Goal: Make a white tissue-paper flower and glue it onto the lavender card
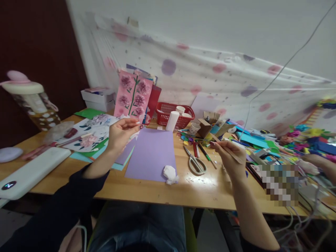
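Note:
My left hand (122,134) is raised over the left edge of a purple sheet of paper (153,150). Its thumb and fingertips pinch together, with something small and whitish at the tips that I cannot make out. On the right, my right hand (232,157) is closed around a flat wooden craft stick (234,155), above the table. A crumpled white tissue (170,174) lies on the sheet's near right corner. Scissors with pale handles (195,162) rest between the sheet and my right hand, near several pens (206,152).
Behind the sheet stand a white cylinder (172,121), a red basket (164,108) and a pink card with flowers (124,92). A white device (36,171) and a bottle (31,101) are at left. Cables and coloured paper crowd the right, where another person's hand (312,162) shows.

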Motion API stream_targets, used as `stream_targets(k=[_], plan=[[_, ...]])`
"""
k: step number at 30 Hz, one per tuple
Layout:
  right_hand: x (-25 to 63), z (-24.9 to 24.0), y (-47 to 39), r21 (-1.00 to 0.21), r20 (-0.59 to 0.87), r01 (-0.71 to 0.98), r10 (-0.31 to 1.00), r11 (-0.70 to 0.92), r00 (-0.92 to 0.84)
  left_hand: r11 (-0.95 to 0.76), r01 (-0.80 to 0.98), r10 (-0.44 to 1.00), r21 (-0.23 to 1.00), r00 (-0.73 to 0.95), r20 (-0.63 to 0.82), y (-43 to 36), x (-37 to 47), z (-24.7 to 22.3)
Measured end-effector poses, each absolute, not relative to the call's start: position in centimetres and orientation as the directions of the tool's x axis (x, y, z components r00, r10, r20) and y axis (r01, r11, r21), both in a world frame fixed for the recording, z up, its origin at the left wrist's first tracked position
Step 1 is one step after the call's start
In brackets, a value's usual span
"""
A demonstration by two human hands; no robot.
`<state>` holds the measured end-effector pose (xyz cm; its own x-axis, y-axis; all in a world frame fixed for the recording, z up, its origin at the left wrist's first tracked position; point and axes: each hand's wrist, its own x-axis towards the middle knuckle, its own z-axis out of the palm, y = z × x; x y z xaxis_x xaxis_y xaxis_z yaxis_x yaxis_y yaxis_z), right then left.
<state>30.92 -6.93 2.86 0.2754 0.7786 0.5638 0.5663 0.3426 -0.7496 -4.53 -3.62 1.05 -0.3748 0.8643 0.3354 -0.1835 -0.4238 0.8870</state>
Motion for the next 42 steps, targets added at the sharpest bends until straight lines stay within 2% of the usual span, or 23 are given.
stream_targets(k=[2,4,7,9,13,16,23,28,30,37,42], plan=[[31.6,3.0,-6.3,-0.690,0.615,0.634,0.746,0.350,0.257,-0.419,-0.188,0.866,0.889,-0.376,0.328,-2.8,-4.6,0.9],[31.7,3.2,-5.3,-0.647,0.638,0.671,0.739,0.362,0.216,-0.384,-0.206,0.900,0.900,-0.303,0.314,-1.9,-3.8,1.1],[31.2,3.4,-3.9,-0.619,0.632,0.672,0.766,0.408,0.117,-0.265,-0.236,0.963,0.935,-0.022,0.268,-0.6,-0.5,2.0],[30.7,3.4,-3.2,-0.604,0.625,0.663,0.779,0.443,0.048,-0.225,-0.229,0.961,0.947,0.108,0.254,0.1,2.6,2.4],[30.8,3.5,-3.3,-0.542,0.607,0.683,0.790,0.490,-0.085,-0.170,-0.162,0.890,0.972,0.398,0.222,1.6,8.5,2.4],[31.5,3.3,-4.0,-0.505,0.593,0.688,0.789,0.521,-0.162,-0.157,-0.078,0.837,0.985,0.519,0.174,2.8,11.0,1.7],[32.4,1.6,-4.4,-0.653,0.511,0.577,0.848,0.490,-0.142,-0.181,-0.006,0.843,0.983,0.514,0.159,4.0,11.9,0.0],[30.9,1.0,-4.4,-0.867,0.385,0.294,0.915,0.403,-0.119,-0.154,-0.030,0.809,0.988,0.570,0.144,2.5,12.8,0.5],[30.3,0.9,-4.3,-0.917,0.325,0.205,0.939,0.342,-0.111,-0.156,-0.033,0.786,0.987,0.602,0.144,2.1,13.2,1.0],[29.7,0.6,-3.6,-0.943,0.230,0.226,0.969,0.244,-0.087,-0.175,0.024,0.760,0.984,0.639,0.120,1.7,13.9,2.4],[30.4,1.0,-3.7,-0.943,0.199,0.247,0.972,0.225,-0.127,-0.130,0.032,0.828,0.991,0.553,0.091,2.3,12.8,3.2]])
